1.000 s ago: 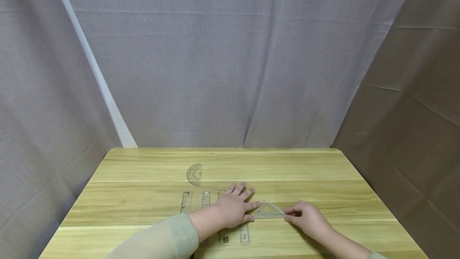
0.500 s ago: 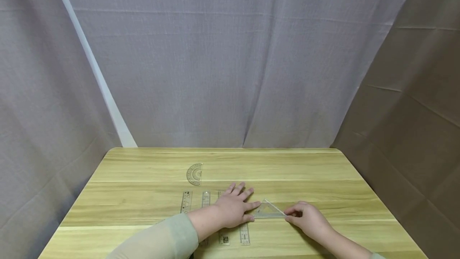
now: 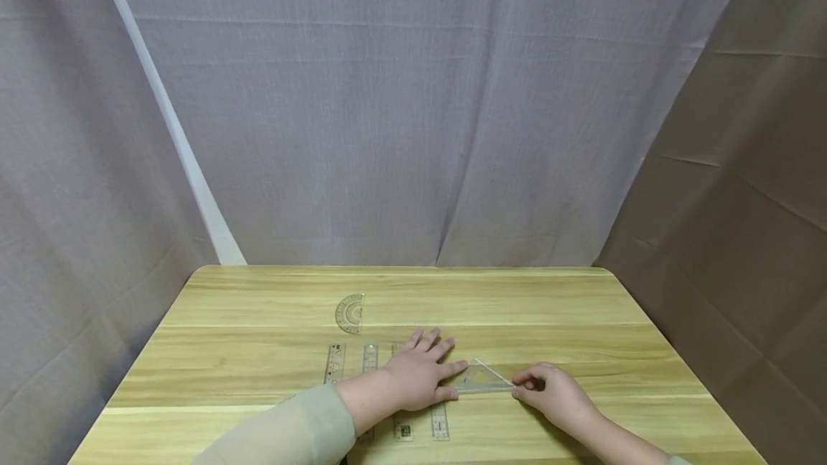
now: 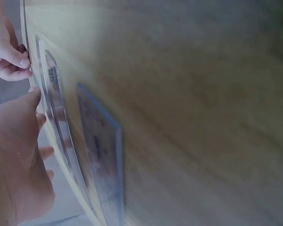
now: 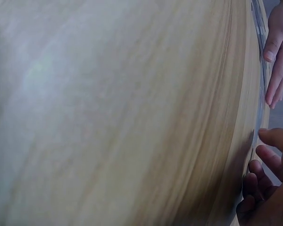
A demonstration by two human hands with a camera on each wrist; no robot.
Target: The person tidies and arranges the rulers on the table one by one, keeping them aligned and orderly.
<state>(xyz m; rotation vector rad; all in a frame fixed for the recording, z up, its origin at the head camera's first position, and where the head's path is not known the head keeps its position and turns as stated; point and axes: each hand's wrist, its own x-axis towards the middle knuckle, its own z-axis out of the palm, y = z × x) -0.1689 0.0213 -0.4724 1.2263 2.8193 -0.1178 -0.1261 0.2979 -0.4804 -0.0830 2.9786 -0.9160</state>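
In the head view a clear plastic set square (image 3: 479,380) lies toward the front of the table. My right hand (image 3: 555,395) pinches its right-hand corner between thumb and fingers. Palm down with fingers spread, my left hand (image 3: 416,377) covers the set square's left end, thumb and index finger along it. Under and around that hand are clear rulers, partly hidden: one ruler (image 3: 440,422) emerges below the thumb, another ruler (image 3: 403,427) below the palm. The left wrist view shows a ruler (image 4: 104,155) close up beside the left hand (image 4: 19,160).
Left of the hand, two more clear rulers (image 3: 334,359) (image 3: 370,357) run partly beneath the forearm. A clear protractor (image 3: 344,313) lies farther back on the wooden table (image 3: 517,300). Grey curtains (image 3: 323,128) surround the table's back and sides.
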